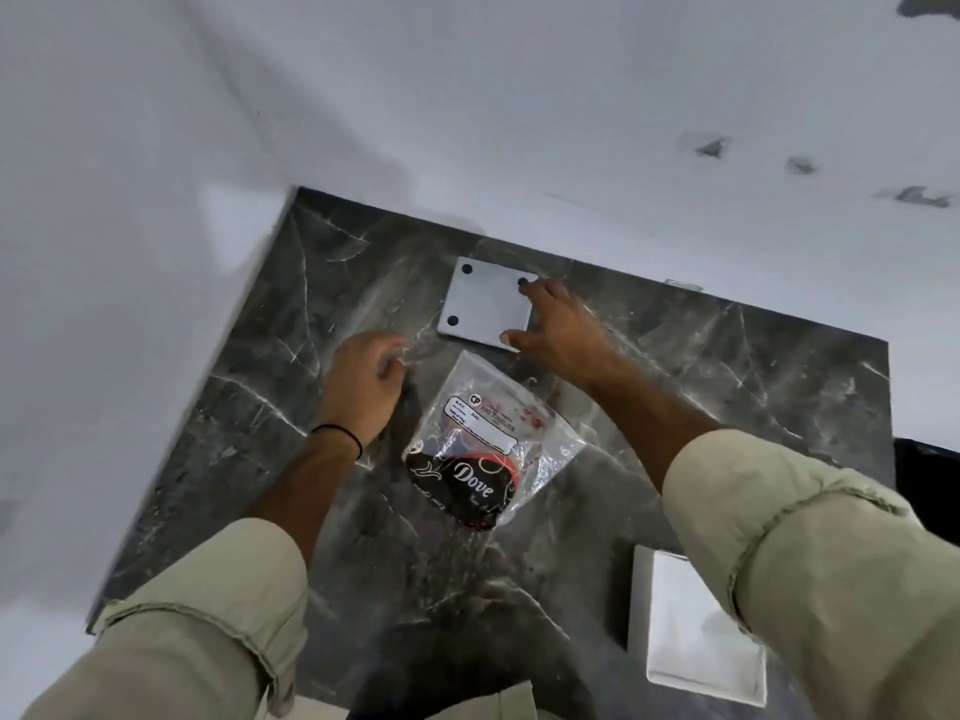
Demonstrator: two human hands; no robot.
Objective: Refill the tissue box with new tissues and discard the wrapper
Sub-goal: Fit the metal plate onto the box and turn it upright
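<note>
A flat white base panel with black round feet lies on the dark marble counter, near the back wall. My right hand grips the panel's right edge, thumb at its near corner and a fingertip by the far right foot. My left hand hovers just left of the panel, fingers loosely curled and blurred, holding nothing. A crumpled clear plastic wrapper with a black "Dove" print lies flat in the middle of the counter. The white tissue box, open side up with white tissues inside, stands at the near right, partly hidden by my right sleeve.
White walls close the counter in at the back and the left. The counter's right end stops at a dark gap. The near edge runs just below my sleeves.
</note>
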